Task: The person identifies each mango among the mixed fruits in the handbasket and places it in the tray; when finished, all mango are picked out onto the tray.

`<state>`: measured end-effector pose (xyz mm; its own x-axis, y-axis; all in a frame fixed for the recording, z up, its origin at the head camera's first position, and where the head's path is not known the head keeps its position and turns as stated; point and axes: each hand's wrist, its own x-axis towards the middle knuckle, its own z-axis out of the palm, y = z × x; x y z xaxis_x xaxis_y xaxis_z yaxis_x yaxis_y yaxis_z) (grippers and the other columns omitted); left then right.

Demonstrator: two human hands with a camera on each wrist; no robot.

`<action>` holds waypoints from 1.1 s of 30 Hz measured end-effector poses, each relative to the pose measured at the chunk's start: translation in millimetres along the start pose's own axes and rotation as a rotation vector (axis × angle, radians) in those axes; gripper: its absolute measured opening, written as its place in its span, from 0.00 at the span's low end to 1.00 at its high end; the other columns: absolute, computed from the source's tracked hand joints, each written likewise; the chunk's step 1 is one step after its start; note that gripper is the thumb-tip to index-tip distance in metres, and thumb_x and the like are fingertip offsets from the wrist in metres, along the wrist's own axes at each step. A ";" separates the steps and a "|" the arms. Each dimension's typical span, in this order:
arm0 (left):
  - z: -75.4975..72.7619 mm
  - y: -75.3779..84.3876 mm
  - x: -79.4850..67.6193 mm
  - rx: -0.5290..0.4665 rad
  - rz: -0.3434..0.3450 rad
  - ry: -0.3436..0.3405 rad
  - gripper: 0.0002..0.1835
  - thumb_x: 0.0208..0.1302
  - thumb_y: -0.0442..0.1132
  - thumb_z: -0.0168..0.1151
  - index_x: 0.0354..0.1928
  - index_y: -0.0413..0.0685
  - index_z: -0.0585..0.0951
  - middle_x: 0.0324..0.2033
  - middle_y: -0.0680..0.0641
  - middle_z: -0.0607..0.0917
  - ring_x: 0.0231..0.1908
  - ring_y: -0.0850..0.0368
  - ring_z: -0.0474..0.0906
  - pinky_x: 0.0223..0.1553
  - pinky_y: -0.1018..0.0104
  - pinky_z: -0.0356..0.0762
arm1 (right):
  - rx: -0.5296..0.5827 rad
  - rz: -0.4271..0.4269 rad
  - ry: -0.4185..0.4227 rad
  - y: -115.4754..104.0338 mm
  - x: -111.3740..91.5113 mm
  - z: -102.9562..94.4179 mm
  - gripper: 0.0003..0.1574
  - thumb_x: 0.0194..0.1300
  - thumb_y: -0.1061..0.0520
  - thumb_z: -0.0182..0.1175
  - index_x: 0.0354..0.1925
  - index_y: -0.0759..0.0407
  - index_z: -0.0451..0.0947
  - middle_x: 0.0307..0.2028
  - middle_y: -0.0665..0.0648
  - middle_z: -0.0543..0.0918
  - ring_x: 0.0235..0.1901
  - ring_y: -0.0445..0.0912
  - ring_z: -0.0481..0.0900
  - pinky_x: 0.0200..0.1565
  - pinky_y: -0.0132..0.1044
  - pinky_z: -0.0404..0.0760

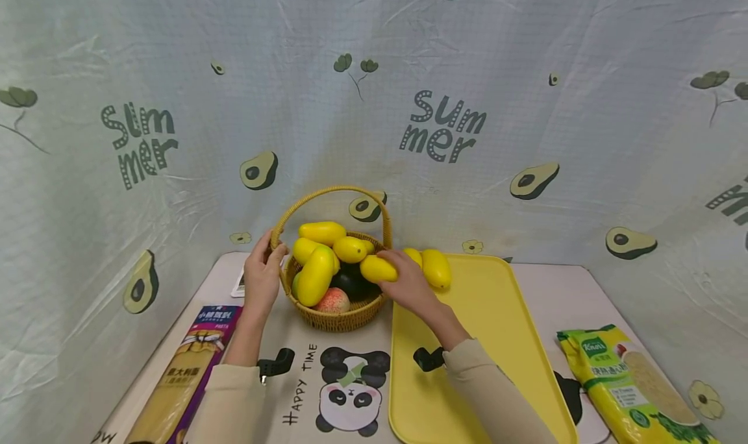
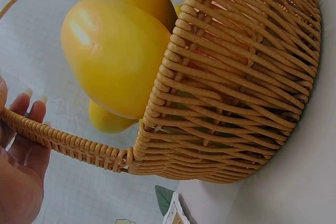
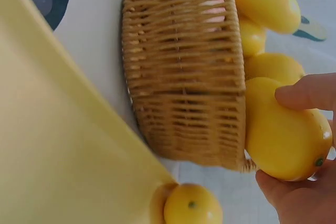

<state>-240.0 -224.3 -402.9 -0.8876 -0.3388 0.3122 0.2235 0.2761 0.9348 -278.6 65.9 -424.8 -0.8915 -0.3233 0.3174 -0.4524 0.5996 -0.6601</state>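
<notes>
A wicker basket (image 1: 340,319) with a tall arched handle (image 1: 336,189) stands left of the yellow tray. My left hand (image 1: 263,272) grips the handle low on its left side; fingers show behind it in the left wrist view. In my right hand (image 1: 411,285) is a yellow mango (image 3: 286,135), pinched between thumb and fingers at the basket's right rim. Other mangoes (image 1: 315,276) are heaped inside, with a peach (image 1: 333,300) at the front and a dark purple, rounded item (image 1: 349,282) partly hidden behind it.
Two mangoes (image 1: 436,269) lie at the back left of the yellow tray (image 1: 485,340). At the left is a pasta packet (image 1: 187,372); a green and yellow Knorr bag (image 1: 634,382) lies at the right. A printed curtain (image 1: 374,126) hangs behind the table.
</notes>
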 end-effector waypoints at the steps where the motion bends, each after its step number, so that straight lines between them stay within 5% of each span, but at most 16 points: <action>1: 0.1 -0.2 0.0 0.001 0.000 0.000 0.26 0.77 0.52 0.49 0.73 0.59 0.66 0.56 0.42 0.79 0.55 0.57 0.73 0.70 0.53 0.66 | 0.000 0.002 0.006 1.6 -1.2 -2.1 0.34 0.58 0.57 0.67 0.63 0.50 0.74 0.62 0.54 0.76 0.59 0.51 0.74 0.62 0.50 0.75; 16: 0.8 5.6 -1.8 0.003 -0.028 -0.010 0.26 0.76 0.53 0.49 0.73 0.63 0.66 0.59 0.44 0.78 0.57 0.56 0.72 0.71 0.54 0.65 | -0.005 -0.030 0.079 26.4 -12.1 -29.4 0.34 0.59 0.53 0.70 0.63 0.51 0.75 0.61 0.55 0.78 0.57 0.53 0.76 0.58 0.51 0.75; 33: 0.1 0.9 -0.5 0.003 -0.007 -0.001 0.27 0.77 0.52 0.48 0.74 0.59 0.64 0.59 0.43 0.78 0.59 0.55 0.72 0.71 0.53 0.65 | 0.027 0.050 0.179 54.6 -20.4 -52.0 0.36 0.60 0.54 0.69 0.66 0.53 0.72 0.62 0.58 0.76 0.56 0.56 0.76 0.58 0.55 0.75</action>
<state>-239.4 -223.8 -402.3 -0.8897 -0.3396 0.3052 0.2160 0.2760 0.9366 -286.4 143.3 -431.8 -0.9040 -0.1564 0.3979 -0.4084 0.5915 -0.6953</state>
